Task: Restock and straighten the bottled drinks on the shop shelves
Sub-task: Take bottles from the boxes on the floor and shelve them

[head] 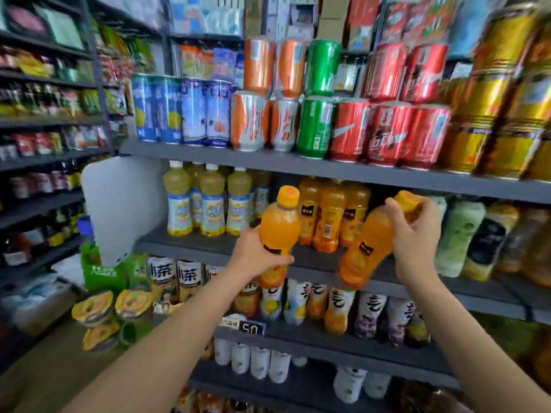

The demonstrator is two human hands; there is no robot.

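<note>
At frame centre, the left hand is gripping an upright orange plastic juice bottle, cap up; the right hand is holding another orange bottle, tilted, cap upper right, before the grey middle shelf.

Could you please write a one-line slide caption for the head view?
Left hand and right hand each hold an orange juice bottle at the shelf of matching bottles.

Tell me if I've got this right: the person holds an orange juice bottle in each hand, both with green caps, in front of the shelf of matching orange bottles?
Nearly. The caps are orange-yellow, not green, as the head view shows. The left hand grips one orange juice bottle low on its body, and the right hand holds the other, tilted bottle near its neck, both in front of the shelf of matching bottles.
</note>
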